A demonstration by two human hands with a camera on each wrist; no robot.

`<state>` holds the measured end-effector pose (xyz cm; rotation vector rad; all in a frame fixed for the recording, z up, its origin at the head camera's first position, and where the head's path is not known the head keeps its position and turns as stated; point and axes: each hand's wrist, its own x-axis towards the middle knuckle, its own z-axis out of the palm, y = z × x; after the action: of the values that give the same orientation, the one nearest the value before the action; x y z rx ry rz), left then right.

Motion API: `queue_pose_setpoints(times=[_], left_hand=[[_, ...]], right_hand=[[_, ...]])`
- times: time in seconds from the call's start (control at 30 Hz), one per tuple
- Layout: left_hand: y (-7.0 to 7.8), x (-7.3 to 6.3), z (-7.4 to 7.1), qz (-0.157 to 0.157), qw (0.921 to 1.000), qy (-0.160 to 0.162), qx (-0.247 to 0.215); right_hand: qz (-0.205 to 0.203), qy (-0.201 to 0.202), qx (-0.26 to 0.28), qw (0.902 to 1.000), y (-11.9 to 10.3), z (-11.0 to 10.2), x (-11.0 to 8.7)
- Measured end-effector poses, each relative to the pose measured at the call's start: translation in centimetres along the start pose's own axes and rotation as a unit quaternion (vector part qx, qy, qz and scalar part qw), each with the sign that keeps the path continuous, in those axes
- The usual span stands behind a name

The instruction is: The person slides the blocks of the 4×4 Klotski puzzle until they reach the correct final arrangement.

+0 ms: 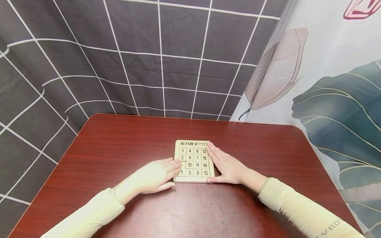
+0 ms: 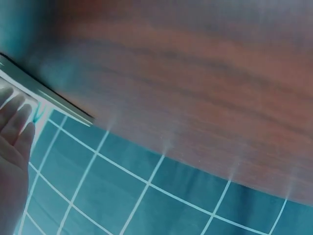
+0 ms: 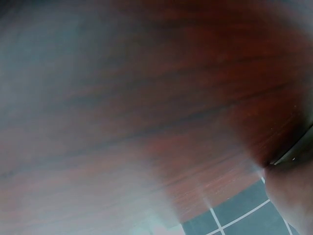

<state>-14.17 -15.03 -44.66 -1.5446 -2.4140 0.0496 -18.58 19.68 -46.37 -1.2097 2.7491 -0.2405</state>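
A pale yellow sliding number puzzle lies flat on the table, its square tiles numbered in dark print below a heading of characters. One vacant slot shows in the left column, between the 2 and the 1. My left hand comes in from the left with straight fingers, their tips over this column beside the slot. Along the right side rests my right hand, fingers extended at the upper corner and thumb touching the lower one. The puzzle's edge appears at the left of the left wrist view.
The reddish-brown wooden table has rounded far corners. Behind it hangs a dark grey curtain with white grid lines. A white curtain with leaf prints hangs on the right.
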Motion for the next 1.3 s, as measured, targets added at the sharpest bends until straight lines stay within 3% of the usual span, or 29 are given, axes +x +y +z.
queue_pose_setpoints(times=[0.13, 0.3, 0.73, 0.93, 1.13, 1.3], left_hand=[[0.9, -0.6, 0.1, 0.008, 1.0, 0.004, 0.001], [1.2, -0.8, 0.4, -0.005, 1.0, -0.004, -0.005], [-0.4, 0.0, 0.7, -0.028, 0.9994, -0.019, -0.001], [-0.3, 0.2, 0.3, -0.022, 0.9996, -0.015, -0.005], [1.0, 0.9, 0.1, 0.008, 0.9999, -0.002, -0.011], [2.0, 1.4, 0.2, 0.02, 0.9997, -0.013, 0.002]], right_hand=[[0.0, -0.001, -0.003, 1.0, 0.0, -0.1, 0.0], [-0.003, 0.003, -0.005, 1.0, 0.0, 0.0, 0.0], [-0.004, 0.003, -0.007, 1.0, 0.2, 0.2, 0.0], [-0.007, 0.005, -0.003, 1.0, 0.1, 0.1, 0.0], [-0.008, 0.004, -0.004, 1.0, 0.0, 0.0, 0.0], [-0.007, 0.005, -0.006, 0.9999, 0.0, 0.1, 0.0]])
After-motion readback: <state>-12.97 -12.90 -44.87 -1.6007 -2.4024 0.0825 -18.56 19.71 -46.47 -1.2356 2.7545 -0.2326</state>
